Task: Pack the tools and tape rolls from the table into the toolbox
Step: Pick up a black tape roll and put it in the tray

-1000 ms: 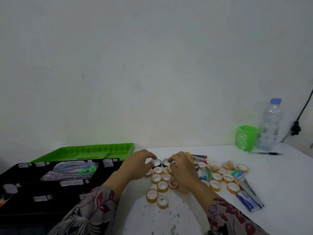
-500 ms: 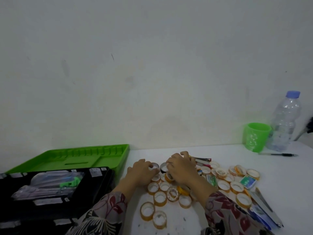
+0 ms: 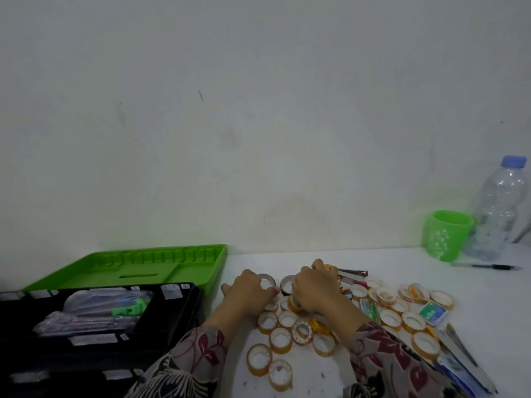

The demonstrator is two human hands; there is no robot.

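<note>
Clustering tape rolls [image 3: 281, 350] lie under both hands [image 3: 250, 293] [image 3: 314, 290].

Left hand [image 3: 250, 293]: palm down, fingers curled, forearm stretched forward.
Right hand [image 3: 314, 288]: palm down, fingers curled, close beside the left.
Sleeves [image 3: 198, 351]: floral, wrist-length.

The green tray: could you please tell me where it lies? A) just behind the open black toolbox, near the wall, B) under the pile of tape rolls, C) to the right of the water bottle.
A: the green tray lies on the far side of the black toolbox, by the wall, well apart from the tape rolls.
</note>
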